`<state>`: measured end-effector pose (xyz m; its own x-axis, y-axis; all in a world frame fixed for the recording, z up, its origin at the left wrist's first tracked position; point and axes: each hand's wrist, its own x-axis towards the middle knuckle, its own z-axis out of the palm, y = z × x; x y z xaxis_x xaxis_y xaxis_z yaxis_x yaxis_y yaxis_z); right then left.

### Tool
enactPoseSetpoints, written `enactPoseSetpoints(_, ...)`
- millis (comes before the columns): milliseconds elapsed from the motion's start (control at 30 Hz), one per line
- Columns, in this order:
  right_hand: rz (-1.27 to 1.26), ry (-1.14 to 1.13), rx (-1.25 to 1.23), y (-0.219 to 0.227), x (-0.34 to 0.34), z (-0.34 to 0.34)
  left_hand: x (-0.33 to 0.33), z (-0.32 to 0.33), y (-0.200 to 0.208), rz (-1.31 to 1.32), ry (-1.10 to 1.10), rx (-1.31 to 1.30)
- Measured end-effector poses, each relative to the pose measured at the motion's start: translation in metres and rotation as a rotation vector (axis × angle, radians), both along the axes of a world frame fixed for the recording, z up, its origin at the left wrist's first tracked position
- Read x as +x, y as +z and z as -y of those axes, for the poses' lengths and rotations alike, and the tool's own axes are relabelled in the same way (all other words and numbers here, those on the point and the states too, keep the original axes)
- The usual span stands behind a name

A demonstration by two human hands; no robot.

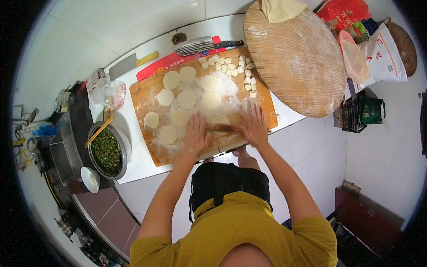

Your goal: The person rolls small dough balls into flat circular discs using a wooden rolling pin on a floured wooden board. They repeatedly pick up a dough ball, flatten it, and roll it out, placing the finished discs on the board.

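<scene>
1. Flat and spread, the fingers of the left hand (196, 132) press palm-down on the left end of a wooden rolling pin (223, 128); nothing is gripped, the fingers lie open over it.
2. Likewise the right hand (254, 126) lies open with fingers fanned, palm on the right end of the pin; it does not close around it.
3. Between the two hands the middle of the pin shows, lying crosswise over a small round of dough (220, 123) that peeks out just beyond it, between the fingertips of both hands.
4. Under hands and pin lies a floured wooden board (145, 91), set slantwise on a white table (138, 164).
5. Beyond the fingers, further up the board, flat rolled dough wrappers (187, 99) lie spread apart in loose rows, some touching at the edges.
6. At the board's far right corner a heap of small cut dough pieces (229, 66) sits beside a patch of loose flour (227, 84).
7. Past the board's far edge a cleaver (200, 45) with a dark handle rests on a red strip.
8. To the person's left, near the table edge, a metal bowl of chopped green filling (106, 152) stands with chopsticks (99, 130) laid across its rim.
9. To the right, a large round woven tray (296, 60) overlaps the table's corner.
</scene>
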<state>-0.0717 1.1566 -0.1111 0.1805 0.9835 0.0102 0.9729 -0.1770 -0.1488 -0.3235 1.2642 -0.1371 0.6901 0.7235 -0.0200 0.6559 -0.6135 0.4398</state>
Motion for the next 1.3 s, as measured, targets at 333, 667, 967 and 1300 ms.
enactPoseSetpoints(333,0.077,-0.120,0.020,-0.004,0.014,-0.051,0.042,-0.036,0.005,-0.007,0.135,0.003)
enactPoseSetpoints(667,-0.313,0.043,-0.004,0.004,0.001,0.044,-0.014,0.036,0.032,0.243,-0.065,0.107)
enactPoseSetpoints(967,-0.350,-0.315,0.216,0.017,0.003,0.060,0.082,0.000,0.000,0.092,0.057,-0.205)
enactPoseSetpoints(1300,-0.388,-0.381,0.258,0.014,-0.005,0.084,0.077,-0.010,0.015,-0.033,-0.022,-0.294)
